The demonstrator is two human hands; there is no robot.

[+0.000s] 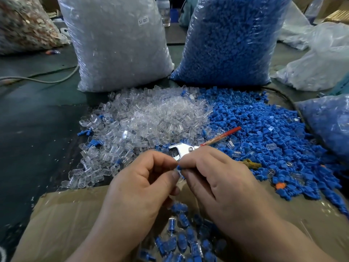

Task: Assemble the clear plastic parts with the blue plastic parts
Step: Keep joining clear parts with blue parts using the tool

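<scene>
A heap of loose clear plastic parts (151, 118) lies on the table beside a heap of blue plastic parts (264, 129). Both hands meet just in front of these heaps. My left hand (139, 186) pinches a clear part (181, 175) between thumb and fingers. My right hand (217, 178) pinches a small blue part (179, 167) pushed against that clear part. Most of both pieces is hidden by my fingertips. Below my hands, joined blue-and-clear pieces (187, 241) lie in a cardboard box (62, 220).
A tall bag of clear parts (117, 44) and a tall bag of blue parts (232, 40) stand behind the heaps. Metal pliers with red handles (190, 147) lie between the heaps. Another bag of blue parts (328, 125) sits at right. A cable (37, 79) crosses the dark table at left.
</scene>
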